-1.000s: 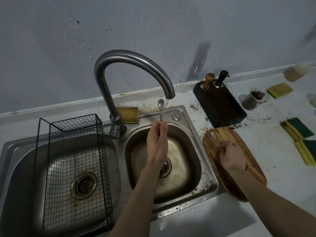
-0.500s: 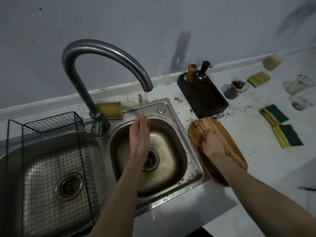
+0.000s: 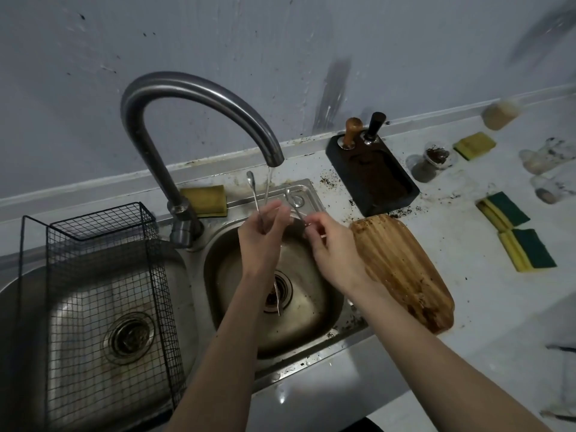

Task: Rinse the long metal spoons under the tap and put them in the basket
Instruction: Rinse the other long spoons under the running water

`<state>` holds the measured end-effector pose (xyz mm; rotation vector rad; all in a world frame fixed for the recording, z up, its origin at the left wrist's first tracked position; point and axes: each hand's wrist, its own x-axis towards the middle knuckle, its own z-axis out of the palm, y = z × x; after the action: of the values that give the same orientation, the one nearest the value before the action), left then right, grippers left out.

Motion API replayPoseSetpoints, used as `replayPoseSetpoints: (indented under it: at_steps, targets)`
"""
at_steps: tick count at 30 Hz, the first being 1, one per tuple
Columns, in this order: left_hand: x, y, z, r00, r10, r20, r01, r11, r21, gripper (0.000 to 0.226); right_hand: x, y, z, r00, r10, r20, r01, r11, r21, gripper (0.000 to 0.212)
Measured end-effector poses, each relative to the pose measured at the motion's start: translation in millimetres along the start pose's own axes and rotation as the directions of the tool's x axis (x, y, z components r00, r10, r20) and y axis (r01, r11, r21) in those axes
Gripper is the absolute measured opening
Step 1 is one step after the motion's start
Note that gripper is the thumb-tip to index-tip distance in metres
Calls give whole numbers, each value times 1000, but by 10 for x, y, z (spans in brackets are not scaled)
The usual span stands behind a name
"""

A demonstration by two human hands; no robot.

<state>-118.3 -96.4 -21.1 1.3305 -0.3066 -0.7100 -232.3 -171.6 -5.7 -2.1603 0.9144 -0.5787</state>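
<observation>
My left hand [image 3: 261,235] holds a long metal spoon [image 3: 252,188] upright over the right sink bowl [image 3: 324,310], its bowl end up, just left of the water stream [image 3: 268,185] running from the curved tap [image 3: 199,92]. My right hand [image 3: 333,244] pinches a second long metal spoon [image 3: 293,202] by its handle, tilted toward the stream, close to the left hand. The black wire basket [image 3: 103,275] stands in the left sink bowl, with no spoons visible in it.
A wooden board [image 3: 402,263] lies right of the sink. Behind it sit a dark tray [image 3: 374,179] with two tampers, a small dirty glass [image 3: 434,157], and several yellow-green sponges [image 3: 517,241]. Another sponge [image 3: 204,199] rests behind the tap. Coffee grounds dot the counter.
My right hand has lifted the second spoon off the wooden board and brought it left over the sink beside the left hand. The left hand kept its spoon by the stream.
</observation>
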Motion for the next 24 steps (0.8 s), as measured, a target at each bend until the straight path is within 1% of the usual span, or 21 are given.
replayPoseSetpoints:
  at_steps: [2, 3, 6, 7, 10, 14, 16, 19, 22, 24]
  targets:
    - [-17, 44, -2, 1000, 16, 25, -16, 1000, 17, 22, -41, -115, 135, 1000, 10, 17, -11, 997, 78, 19]
    - [-18, 63, -16, 999, 29, 15, -29, 999, 30, 21, -63, -153, 199, 1000, 18, 24, -21, 992, 127, 19]
    - [-42, 127, -42, 998, 66, -20, -65, 997, 45, 9, -119, -199, 324, 1000, 18, 5, -19, 979, 203, 19]
    - [-50, 149, -50, 998, 66, -26, -65, 997, 35, 7, -131, -206, 353, 1000, 10, -10, -8, 979, 203, 19]
    - [-51, 212, -73, 995, 69, -69, -69, 998, -7, 16, -148, -186, 421, 999, -3, -36, 9, 984, 180, 19]
    - [-14, 279, -99, 989, 80, -127, -90, 993, -81, 8, -160, -136, 472, 1000, 5, -16, -3, 993, 118, 13]
    - [-3, 315, -108, 983, 131, -125, -139, 988, -60, 12, -156, -142, 460, 999, -4, -33, 8, 993, 114, 18]
    - [5, 371, -133, 968, 214, -131, -218, 976, -19, 24, -154, -133, 423, 999, -17, -36, 20, 995, 98, 25]
    - [39, 414, -150, 972, 192, -132, -196, 980, -21, 30, -156, -130, 399, 999, 16, -42, -11, 991, 130, 21]
    - [35, 397, -154, 986, 145, -79, -146, 989, -13, 24, -117, -180, 388, 999, 27, -43, -19, 985, 171, 13]
